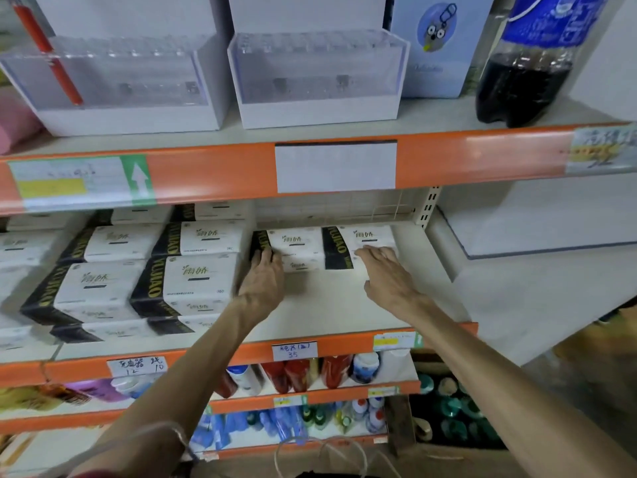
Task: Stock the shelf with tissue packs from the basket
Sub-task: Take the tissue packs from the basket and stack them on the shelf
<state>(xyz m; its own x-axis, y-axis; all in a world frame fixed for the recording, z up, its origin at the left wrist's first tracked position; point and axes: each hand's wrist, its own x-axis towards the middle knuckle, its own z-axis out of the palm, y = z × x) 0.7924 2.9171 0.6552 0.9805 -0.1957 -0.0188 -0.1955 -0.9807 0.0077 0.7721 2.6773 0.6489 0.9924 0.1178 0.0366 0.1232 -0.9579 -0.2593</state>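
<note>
A left tissue pack (300, 241) and a right tissue pack (370, 236), white with black end bands, are set side by side and touching at the far right of the middle shelf (344, 305). The left hand (263, 277) is laid against the black band of the left tissue pack, fingers extended; grip open, nothing clasped. The right hand (384, 270) is stretched flat onto the near face of the right tissue pack; grip likewise open. To the left, stacked packs (193, 281) of the same kind are ranged in rows. On the upper shelf (379, 115), two clear display boxes (317, 74) and a dark soda bottle (524, 81) are kept. Small bottles (293, 374) are noted on the shelves below.
</note>
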